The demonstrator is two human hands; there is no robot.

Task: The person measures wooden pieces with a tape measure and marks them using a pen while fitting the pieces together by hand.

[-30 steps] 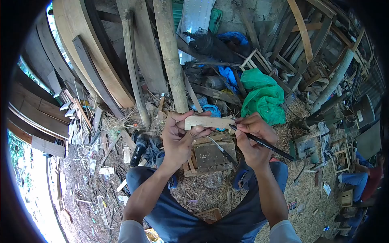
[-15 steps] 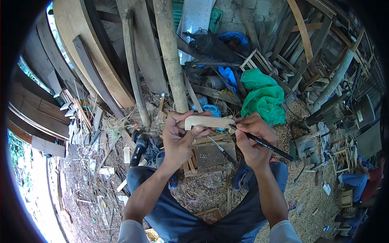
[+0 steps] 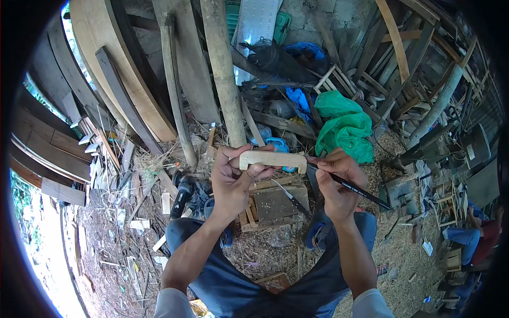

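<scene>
A small pale wooden piece point(image 3: 273, 159) with a short leg at each end lies level in my left hand point(image 3: 233, 177), its fingers behind and the thumb in front. My right hand point(image 3: 340, 183) pinches a black pencil point(image 3: 358, 190) whose tip points at the right end of the wood. The pencil's tip is near that end; whether they touch I cannot tell. Below the wood, a wooden block point(image 3: 280, 204) rests on the ground between my feet, with a dark-handled knife point(image 3: 291, 199) across it.
A green plastic bag point(image 3: 344, 127) lies beyond my right hand. A black power tool point(image 3: 181, 196) is on the ground at left. A bamboo pole point(image 3: 224, 74) and long planks point(image 3: 119, 63) stand at the back. Another person point(image 3: 472, 236) sits at far right.
My right hand and the pencil have shifted slightly right, away from the wood, whose right leg now shows. My left hand and the wood have moved a little left.
</scene>
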